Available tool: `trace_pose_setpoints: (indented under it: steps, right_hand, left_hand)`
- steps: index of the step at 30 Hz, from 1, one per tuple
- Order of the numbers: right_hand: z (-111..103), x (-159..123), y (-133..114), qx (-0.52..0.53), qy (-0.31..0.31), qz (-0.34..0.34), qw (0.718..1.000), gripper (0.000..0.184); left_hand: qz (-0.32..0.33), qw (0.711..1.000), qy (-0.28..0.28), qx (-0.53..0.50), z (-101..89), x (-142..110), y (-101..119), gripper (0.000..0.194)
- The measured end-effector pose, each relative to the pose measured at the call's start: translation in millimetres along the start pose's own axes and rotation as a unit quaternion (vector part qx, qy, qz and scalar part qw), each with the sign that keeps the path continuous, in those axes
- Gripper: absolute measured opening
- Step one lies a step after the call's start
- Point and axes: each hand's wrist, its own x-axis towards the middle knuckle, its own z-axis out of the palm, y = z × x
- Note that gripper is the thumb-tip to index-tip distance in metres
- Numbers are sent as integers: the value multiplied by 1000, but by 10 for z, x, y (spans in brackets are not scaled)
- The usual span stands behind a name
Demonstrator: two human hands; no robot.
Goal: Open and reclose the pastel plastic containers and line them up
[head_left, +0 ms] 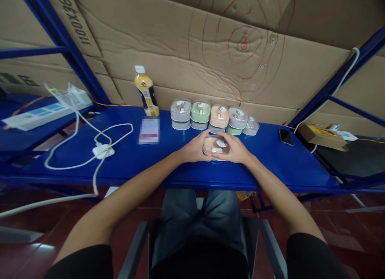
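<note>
My left hand [195, 148] and my right hand [233, 148] grip a small rounded peach plastic box [216, 146] from both sides, on the blue shelf top near its front edge. The box has a glossy lid with a round white label, and my fingers cover its ends. Just behind my hands stands a row of similar boxes, some stacked in pairs: a grey stack [181, 114], a green one [200, 114], a peach one [219, 115], another grey one [237, 118] and a clear-lidded one [250, 126].
On the blue steel shelf [285, 168] are a yellow-labelled bottle [146, 91], a blurred card [149, 130], a white cable with a plug [104, 151] and a black phone [285, 136]. A power strip [46, 112] lies at left; cardboard sheets [150, 38] line the back.
</note>
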Motion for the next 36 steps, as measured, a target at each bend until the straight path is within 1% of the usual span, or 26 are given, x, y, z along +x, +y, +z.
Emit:
trace_pose_setpoints:
  steps: [2, 3, 6, 8, 11, 14, 16, 19, 21, 23, 26, 28, 30, 33, 34, 36]
  right_hand:
    - [-77, -17, 75, 31, 20, 29, 999, 83]
    - [-129, -27, 126, 49, 28, 46, 997, 79]
    - [-312, -74, 325, 83, 34, 102, 991, 69]
    - [-428, -116, 462, 90, 32, 139, 986, 67]
    - [-542, -174, 605, 107, 18, 168, 980, 72]
    - [-581, -201, 655, 127, -2, 181, 975, 85]
    - [-588, -204, 662, 136, -6, 189, 972, 90]
    - [-612, -202, 677, 140, -5, 187, 972, 84]
    - [-635, -204, 701, 121, -5, 181, 976, 78]
    - [-651, -210, 731, 93, -12, 177, 980, 75]
    - [-646, -222, 771, 62, -33, 169, 983, 73]
    - [-632, -225, 775, 52, -30, 158, 986, 72]
    - [-618, -215, 744, 47, 0, 144, 988, 72]
    - [-586, -162, 613, 50, 58, 107, 991, 72]
    - [-564, -135, 548, 51, 66, 88, 993, 72]
    - [-499, -75, 402, 55, 60, 45, 996, 74]
  left_hand:
    - [6, 1000, 0, 18, -42, -14, 0, 111]
    - [12, 1000, -5, 27, -65, -22, -7, 103]
    - [37, 998, -29, 45, -115, -40, -35, 65]
    - [54, 997, -37, 47, -120, -42, -40, 46]
    - [65, 996, -36, 41, -102, -33, -15, 37]
    - [56, 997, -29, 37, -119, -18, 7, 33]
    - [44, 998, -11, 36, -178, -11, -7, 32]
    - [17, 999, 31, 39, -336, -12, -99, 32]
    - [-8, 997, 55, 48, -459, -22, -198, 34]
    - [-30, 996, 56, 59, -561, -35, -306, 37]
    - [-42, 996, 34, 64, -637, -48, -424, 43]
    - [-38, 997, 27, 57, -632, -50, -439, 47]
    - [-25, 998, 31, 44, -587, -46, -391, 49]
    - [10, 999, 45, 24, -452, -29, -218, 46]
    - [25, 998, 48, 18, -394, -22, -150, 49]
    - [46, 998, 44, 7, -269, -9, -31, 59]
